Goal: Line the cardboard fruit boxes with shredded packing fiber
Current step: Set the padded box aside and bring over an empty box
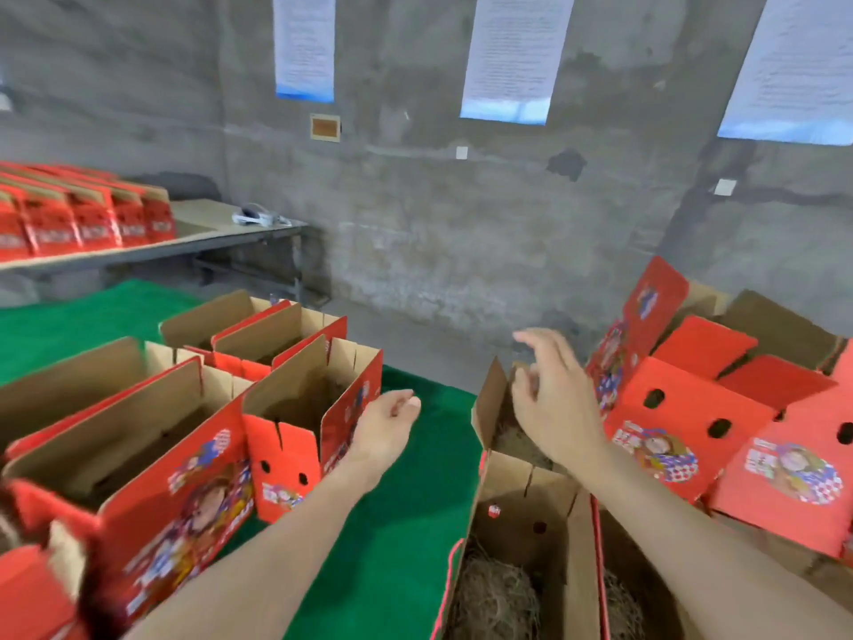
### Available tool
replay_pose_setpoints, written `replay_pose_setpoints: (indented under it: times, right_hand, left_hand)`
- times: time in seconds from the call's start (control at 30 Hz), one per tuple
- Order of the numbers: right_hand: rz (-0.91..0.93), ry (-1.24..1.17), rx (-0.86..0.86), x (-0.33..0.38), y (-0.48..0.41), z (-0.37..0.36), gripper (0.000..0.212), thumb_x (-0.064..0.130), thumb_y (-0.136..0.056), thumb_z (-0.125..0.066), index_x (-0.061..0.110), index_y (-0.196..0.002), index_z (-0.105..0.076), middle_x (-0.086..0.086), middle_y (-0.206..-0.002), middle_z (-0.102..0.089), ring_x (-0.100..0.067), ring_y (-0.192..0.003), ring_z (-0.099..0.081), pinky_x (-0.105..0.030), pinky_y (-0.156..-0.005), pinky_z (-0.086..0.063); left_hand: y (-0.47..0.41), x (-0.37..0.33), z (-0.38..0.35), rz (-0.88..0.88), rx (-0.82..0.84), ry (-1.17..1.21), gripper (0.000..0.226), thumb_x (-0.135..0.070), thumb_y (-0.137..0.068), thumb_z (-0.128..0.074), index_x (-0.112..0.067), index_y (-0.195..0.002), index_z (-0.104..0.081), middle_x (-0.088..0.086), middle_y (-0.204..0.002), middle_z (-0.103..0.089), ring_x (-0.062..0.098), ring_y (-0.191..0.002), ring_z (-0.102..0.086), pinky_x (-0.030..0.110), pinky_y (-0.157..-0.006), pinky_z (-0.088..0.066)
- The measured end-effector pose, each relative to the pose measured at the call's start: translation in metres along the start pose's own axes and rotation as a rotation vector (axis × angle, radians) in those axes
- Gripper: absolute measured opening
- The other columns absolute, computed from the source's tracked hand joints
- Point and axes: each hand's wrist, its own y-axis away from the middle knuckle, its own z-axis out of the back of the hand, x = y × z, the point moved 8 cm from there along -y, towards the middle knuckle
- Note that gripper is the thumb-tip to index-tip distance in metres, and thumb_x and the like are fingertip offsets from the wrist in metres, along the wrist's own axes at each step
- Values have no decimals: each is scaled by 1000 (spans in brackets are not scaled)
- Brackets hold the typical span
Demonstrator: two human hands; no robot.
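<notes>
L hand [385, 424]: I see it loosely curled, palm turned up-ish, fingers half closed on nothing; hovers over the green cloth [406, 524], just right of the nearest red box [318, 408]. Not touching it as far as I can tell.
R hand [551, 399]: fingers spread and relaxed, empty, held in the air above an opened box flap [491, 399]. No contact that I can make out.
Fiber [496, 598]: brown, wiry, tangled tuft lying in the bottom of the box [526, 524] below my R forearm; a second tuft [621, 612] in the next compartment to the R. More brownish strands under the R hand, blurred.
Boxes L of L hand [152, 455]: corrugated cardboard, plain tan inside, glossy red outside w/ printed cartoon art and round vent holes; tops open, flaps upright. Insides look dark; can't tell if lined.
Boxes R of R hand [720, 422]: same red print, piled at angles, flaps sticking up, vent holes showing.
Cloth: green, felt-like nap, covers the surface between both forearms.
Beyond the hands: rough grey concrete wall [438, 224] w/ long pale paper sheets [512, 57]; far L, a bench [221, 233] carrying a row of folded red boxes [87, 214].
</notes>
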Motion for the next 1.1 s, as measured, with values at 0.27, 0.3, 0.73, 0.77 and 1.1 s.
replay_pose_setpoints:
  times: [0.27,0.3,0.73,0.77,1.1]
  right_hand:
    - [35,-22,823,106,54,-265,56,8,-92,-44,15,-143,-24,1,-155,-10,-28,-128,-41,-39,-98,-40]
    - [25,-13,889,114,58,-289,63,5,-91,-44,16,-146,-17,3,-157,0,-29,-126,-43,-40,-93,-43]
    - [-255,112,702,119,50,-327,15,3,-91,-44,6,-87,-58,-16,-103,-60,-33,-93,-60,-35,-71,-46]
    - [-268,76,667,118,49,-309,16,4,-93,-42,8,-84,-55,-15,-100,-61,-31,-91,-59,-33,-66,-43]
    - [-246,-189,951,143,208,-128,11,20,-94,-44,17,-94,-55,-10,-99,-61,-25,-95,-57,-29,-79,-44]
  left_hand:
    - [4,92,216,30,-317,-814,38,-16,-88,-52,-16,-125,-55,10,-138,-47,27,-127,-43,40,-106,-32]
    - [4,112,226,134,-220,-1002,44,-20,-87,-51,-18,-131,-50,10,-146,-36,28,-136,-32,45,-111,-22]
    - [10,176,237,218,73,-945,41,-10,-88,-45,-11,-129,-54,7,-128,-51,24,-111,-56,29,-89,-48]
    - [10,174,237,215,67,-924,42,-10,-89,-45,-12,-130,-52,8,-131,-48,25,-115,-53,31,-93,-47]
    - [58,66,221,-129,-291,-454,35,-25,-97,-46,-8,-127,-55,12,-128,-57,27,-117,-53,36,-97,-41]
